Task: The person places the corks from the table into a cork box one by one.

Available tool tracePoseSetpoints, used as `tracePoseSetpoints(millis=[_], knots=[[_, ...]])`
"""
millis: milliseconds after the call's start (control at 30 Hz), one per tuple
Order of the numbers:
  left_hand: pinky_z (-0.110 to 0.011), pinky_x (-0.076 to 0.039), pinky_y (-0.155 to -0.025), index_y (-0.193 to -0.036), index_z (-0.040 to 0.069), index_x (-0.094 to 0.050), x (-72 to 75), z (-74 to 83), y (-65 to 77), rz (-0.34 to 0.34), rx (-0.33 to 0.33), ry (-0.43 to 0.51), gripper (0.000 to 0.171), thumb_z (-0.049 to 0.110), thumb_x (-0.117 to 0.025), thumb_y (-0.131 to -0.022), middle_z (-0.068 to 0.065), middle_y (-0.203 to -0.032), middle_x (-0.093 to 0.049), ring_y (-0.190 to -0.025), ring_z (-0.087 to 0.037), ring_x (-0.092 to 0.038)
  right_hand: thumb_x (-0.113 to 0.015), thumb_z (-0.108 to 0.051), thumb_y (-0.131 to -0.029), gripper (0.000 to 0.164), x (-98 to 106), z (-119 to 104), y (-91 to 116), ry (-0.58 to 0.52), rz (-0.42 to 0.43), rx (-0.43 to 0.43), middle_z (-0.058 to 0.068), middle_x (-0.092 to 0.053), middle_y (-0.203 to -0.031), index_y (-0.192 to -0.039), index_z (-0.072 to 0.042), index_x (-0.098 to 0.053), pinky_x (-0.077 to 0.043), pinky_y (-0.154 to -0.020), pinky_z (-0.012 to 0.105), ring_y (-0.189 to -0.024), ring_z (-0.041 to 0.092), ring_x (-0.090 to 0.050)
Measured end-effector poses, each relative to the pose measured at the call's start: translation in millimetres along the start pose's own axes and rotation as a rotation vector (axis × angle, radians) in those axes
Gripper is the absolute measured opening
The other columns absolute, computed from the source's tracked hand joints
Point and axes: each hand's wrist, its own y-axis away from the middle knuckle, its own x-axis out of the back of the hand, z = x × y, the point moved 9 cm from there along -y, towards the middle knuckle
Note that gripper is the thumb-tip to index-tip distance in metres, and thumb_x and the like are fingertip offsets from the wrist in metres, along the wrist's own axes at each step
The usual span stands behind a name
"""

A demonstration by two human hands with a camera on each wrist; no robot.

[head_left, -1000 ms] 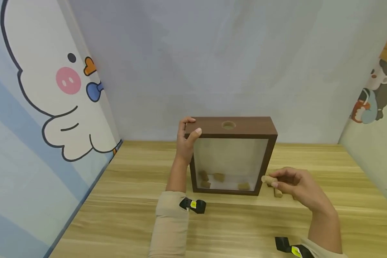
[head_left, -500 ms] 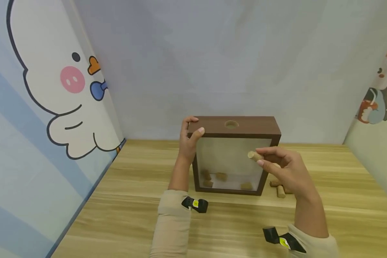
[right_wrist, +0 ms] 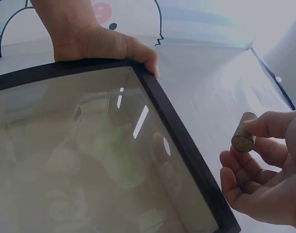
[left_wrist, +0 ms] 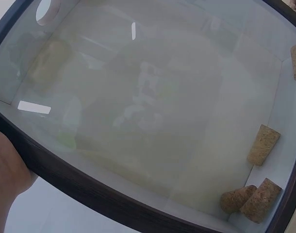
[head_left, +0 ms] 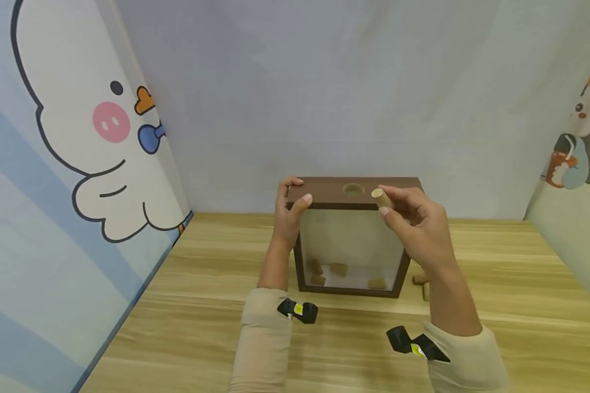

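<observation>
A dark brown shadow box [head_left: 324, 192] with a clear front stands upright on the table, a round hole [head_left: 353, 189] in its top. My left hand [head_left: 289, 218] grips its upper left corner, thumb at the front edge and fingers over the top. Between thumb and fingers of my right hand [head_left: 420, 226] is a cork [head_left: 381, 197], tilted, just right of the hole in the head view. The right wrist view shows that cork [right_wrist: 244, 133] pinched beside the box's frame. Several corks [left_wrist: 263, 145] lie inside at the bottom, seen through the pane.
On the table [head_left: 201, 327], right of the box, lie loose corks [head_left: 420, 279], partly hidden by my right forearm. A pale wall [head_left: 300, 98] rises behind, with cartoon-printed side panels [head_left: 54, 136] at left and right.
My right hand has lifted the cork from beside the loose corks, moving up and left to the box's top. My left hand keeps its grip on the corner.
</observation>
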Motion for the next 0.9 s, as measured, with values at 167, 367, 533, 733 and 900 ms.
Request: tracePoseSetpoints(millis=[167, 367, 533, 733, 900], knots=[[-0.044, -0.027, -0.091, -0.112, 0.0, -0.038, -1.6, -1.0, -0.6, 0.003, 0.011, -0.016, 0.051, 0.034, -0.053, -0.078, -0.011, -0.13, -0.033, -0.119, -0.019, -0.028, -0.063, 0.003, -0.082, 0.024, -3.0, -4.7, -19.0, 0.046, 0.001, -0.048, 0.007, -0.06, -0.096, -0.106, 0.007, -0.06, -0.046, -0.07, 0.022, -0.084, 0.017, -0.057], [-0.044, -0.027, -0.091, -0.113, -0.001, -0.039, -1.0, -1.1, -1.5, 0.016, -0.003, -0.001, 0.047, 0.028, -0.053, -0.079, -0.013, -0.13, -0.033, -0.12, -0.02, -0.027, -0.065, -0.007, -0.084, 0.03, -10.9, 2.0, -45.0, 0.102, -0.059, -0.124, 0.014, -0.061, -0.097, -0.111, 0.002, -0.056, -0.045, -0.071, 0.027, -0.084, 0.019, -0.057], [-0.043, -0.027, -0.091, -0.113, -0.002, -0.039, 0.3, -0.7, -1.5, 0.013, -0.011, -0.003, 0.047, 0.028, -0.053, -0.079, -0.015, -0.129, -0.033, -0.118, -0.02, -0.029, -0.065, -0.014, -0.085, 0.037, -17.9, 24.7, -61.2, 0.135, -0.11, -0.266, 0.015, -0.063, -0.1, -0.119, -0.003, -0.055, -0.046, -0.07, 0.027, -0.085, 0.021, -0.058], [-0.044, -0.027, -0.092, -0.112, 0.0, -0.039, 1.3, -1.9, -1.8, 0.027, 0.002, -0.023, 0.049, 0.032, -0.054, -0.078, -0.009, -0.129, -0.034, -0.12, -0.019, -0.029, -0.069, -0.015, -0.082, 0.039, -21.9, 40.0, -66.5, 0.232, -0.193, -0.411, 0.018, -0.062, -0.102, -0.115, 0.0, -0.054, -0.047, -0.074, 0.032, -0.09, 0.026, -0.06], [-0.043, -0.025, -0.093, -0.112, -0.001, -0.039, 1.7, -3.0, -1.2, 0.025, 0.008, -0.006, 0.046, 0.027, -0.053, -0.078, -0.013, -0.13, -0.033, -0.12, -0.018, -0.027, -0.071, -0.015, -0.081, 0.037, -23.7, 42.1, -68.3, 0.285, -0.218, -0.431, 0.019, -0.063, -0.101, -0.109, 0.001, -0.054, -0.047, -0.074, 0.036, -0.09, 0.028, -0.061]])
